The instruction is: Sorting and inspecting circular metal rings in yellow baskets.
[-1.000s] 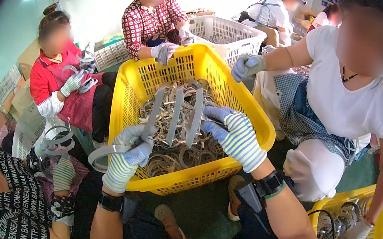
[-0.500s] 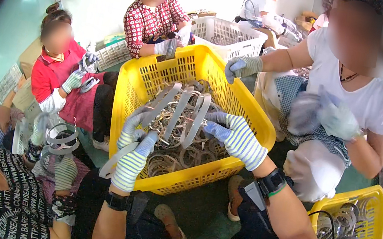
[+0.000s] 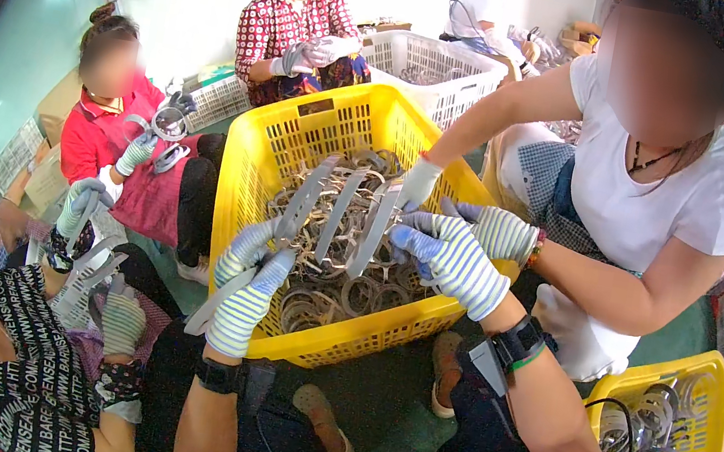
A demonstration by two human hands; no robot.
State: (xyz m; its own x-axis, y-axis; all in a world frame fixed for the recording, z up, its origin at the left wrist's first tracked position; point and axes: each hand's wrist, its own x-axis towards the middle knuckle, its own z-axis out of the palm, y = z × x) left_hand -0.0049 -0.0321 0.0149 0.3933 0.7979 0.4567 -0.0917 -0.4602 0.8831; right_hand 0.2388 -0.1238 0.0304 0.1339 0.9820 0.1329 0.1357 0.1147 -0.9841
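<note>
My left hand [image 3: 248, 288], in a striped knit glove, is closed round shiny flat metal band clamps [image 3: 340, 216], with one more clamp [image 3: 212, 308] sticking out beside its thumb. From the other side my right hand [image 3: 456, 263], in the same sort of glove, pinches the right end of the clamps. The clamps stand in a row between both hands, over a yellow plastic crate [image 3: 361, 346]. Many loose metal clamps [image 3: 360, 297] lie heaped inside. A co-worker's gloved hands [image 3: 500, 233] are right beside my right hand, one partly hidden behind the clamps.
At right sits a person in a white shirt [image 3: 682, 203]. Others sit at left and behind the crate. A second yellow crate [image 3: 714, 410] with metal clamps stands by my right forearm. White crates [image 3: 461, 89] are farther back.
The white-shirted person's hands have come down into the crate beside my right hand. My hands stay nearly in place with the clamps. The person behind the crate has drawn their hands off its rim.
</note>
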